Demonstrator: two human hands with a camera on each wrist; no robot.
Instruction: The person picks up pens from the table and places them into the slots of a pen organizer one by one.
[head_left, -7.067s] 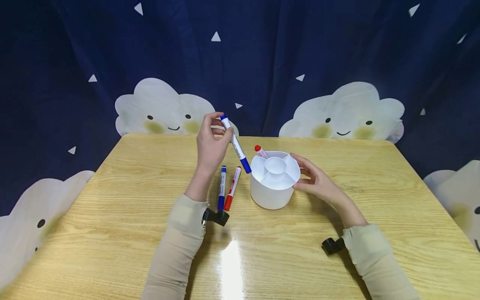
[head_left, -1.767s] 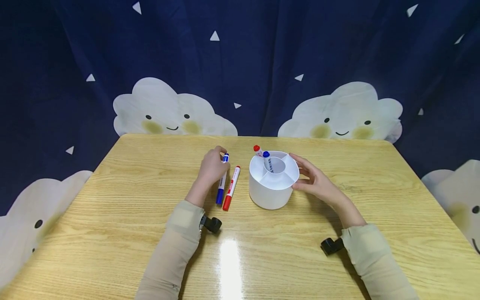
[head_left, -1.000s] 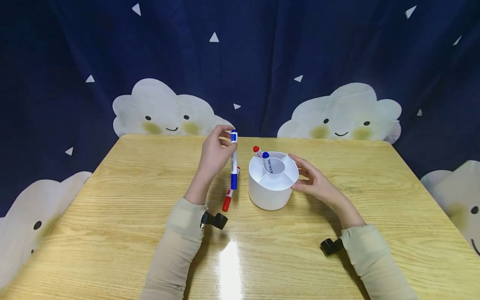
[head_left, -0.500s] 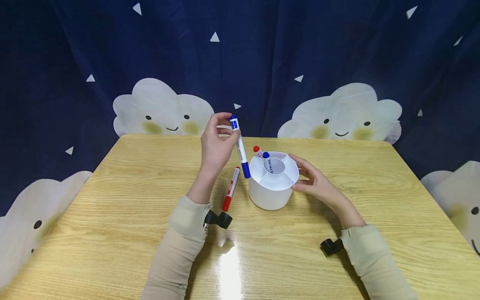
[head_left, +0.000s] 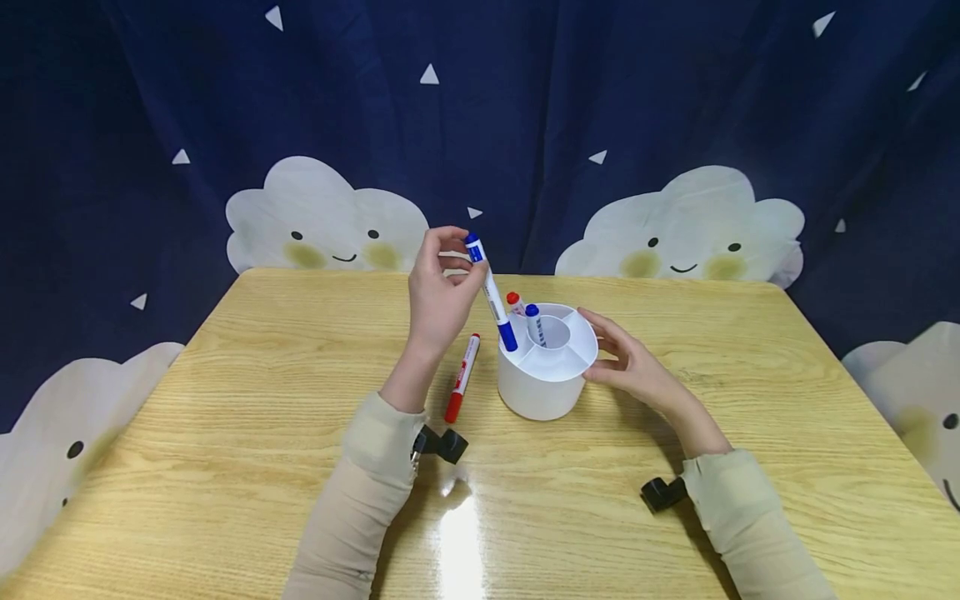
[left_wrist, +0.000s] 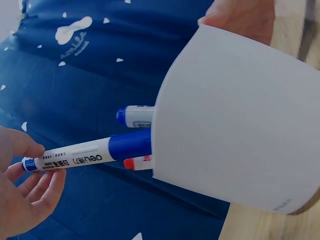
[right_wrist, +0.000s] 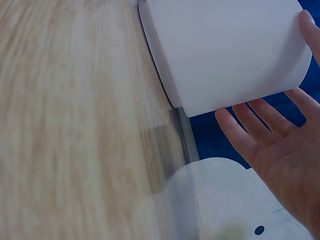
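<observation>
My left hand (head_left: 442,292) pinches a blue whiteboard marker (head_left: 491,292) near its upper end. The marker slants down, its blue cap over the left compartment of a round white pen holder (head_left: 542,392). In the left wrist view the cap of this blue marker (left_wrist: 130,145) overlaps the holder's rim; how deep it goes in is hidden. A second blue marker (head_left: 535,323) stands in the holder's central ring, and a red marker (head_left: 515,302) leans in a back-left compartment. My right hand (head_left: 637,362) holds the holder's right side, thumb in front and fingers behind (right_wrist: 265,120).
Another red marker (head_left: 462,379) lies on the wooden table (head_left: 262,400) left of the holder, beside my left forearm. A dark blue curtain (head_left: 510,125) with clouds hangs behind the table's back edge. Each wrist carries a black camera mount.
Earlier, one blue marker went into the central ring. My left hand then lifted the second blue marker off the table and moved it right to the holder. My right hand stays on the holder.
</observation>
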